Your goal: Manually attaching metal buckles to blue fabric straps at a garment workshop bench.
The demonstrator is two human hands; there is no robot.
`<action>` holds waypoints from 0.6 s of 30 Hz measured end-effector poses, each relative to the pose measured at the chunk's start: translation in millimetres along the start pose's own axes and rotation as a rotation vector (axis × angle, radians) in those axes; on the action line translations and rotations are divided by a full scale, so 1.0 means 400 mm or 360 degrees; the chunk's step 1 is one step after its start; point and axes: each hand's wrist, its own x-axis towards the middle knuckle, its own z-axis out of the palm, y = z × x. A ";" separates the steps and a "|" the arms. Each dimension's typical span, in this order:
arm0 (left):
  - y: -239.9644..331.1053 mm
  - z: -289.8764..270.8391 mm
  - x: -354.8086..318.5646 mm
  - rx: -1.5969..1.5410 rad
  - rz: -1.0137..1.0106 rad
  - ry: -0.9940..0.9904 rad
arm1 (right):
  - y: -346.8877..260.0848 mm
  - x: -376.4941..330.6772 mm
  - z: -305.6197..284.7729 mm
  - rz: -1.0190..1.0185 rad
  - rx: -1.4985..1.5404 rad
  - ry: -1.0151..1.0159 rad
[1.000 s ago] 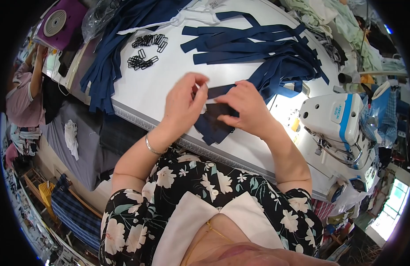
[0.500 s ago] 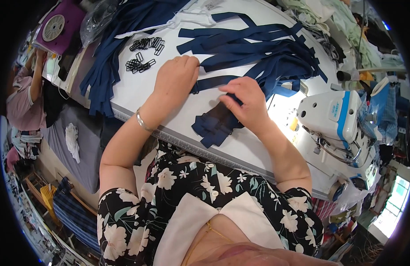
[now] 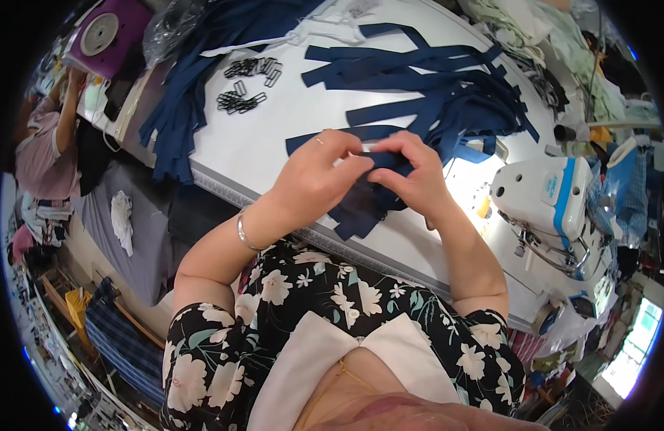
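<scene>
My left hand (image 3: 318, 176) and my right hand (image 3: 419, 172) meet over the table, each closed in a pinch. Between their fingertips runs a navy fabric strap (image 3: 389, 159). Whether a buckle is on the strap is hidden by my fingers. Just below my hands lies a small heap of navy strap pieces (image 3: 357, 219). Beyond them, more navy straps (image 3: 447, 108) spread across the table. To the far left of my hands sit two small piles of black rectangular slide buckles (image 3: 240, 103).
At the right stands a white and blue sewing machine (image 3: 544, 190), its lamp lighting the table. A metal ruler edge (image 3: 224, 188) runs along the table's front. Long navy strips (image 3: 178, 129) hang over the left side. A person in pink (image 3: 45, 154) works at the far left.
My left hand has moved right and nearer, from the strap's end to beside my right hand. Both hands now pinch the strap together. The whole view has shifted slightly.
</scene>
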 end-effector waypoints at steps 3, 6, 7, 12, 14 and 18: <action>0.002 -0.001 -0.016 0.0037 0.0023 -0.0016 | -0.018 -0.005 -0.007 0.0320 0.0420 -0.0112; 0.002 -0.001 -0.026 -0.0086 -0.0046 -0.0011 | -0.037 -0.005 -0.004 0.0250 0.0381 -0.0086; 0.003 0.002 -0.028 -0.0213 -0.0091 0.0001 | -0.040 -0.004 -0.004 0.0230 0.0349 -0.0044; 0.027 0.008 -0.032 -0.0563 -0.0438 -0.0036 | -0.033 -0.006 0.005 0.0124 0.0322 -0.0004; 0.037 0.015 -0.035 -0.0718 -0.0802 0.0054 | -0.032 -0.008 0.010 0.0115 0.0305 0.0027; 0.024 0.021 -0.036 -0.0610 -0.0774 0.0112 | -0.032 -0.005 0.022 0.0020 0.0315 0.0141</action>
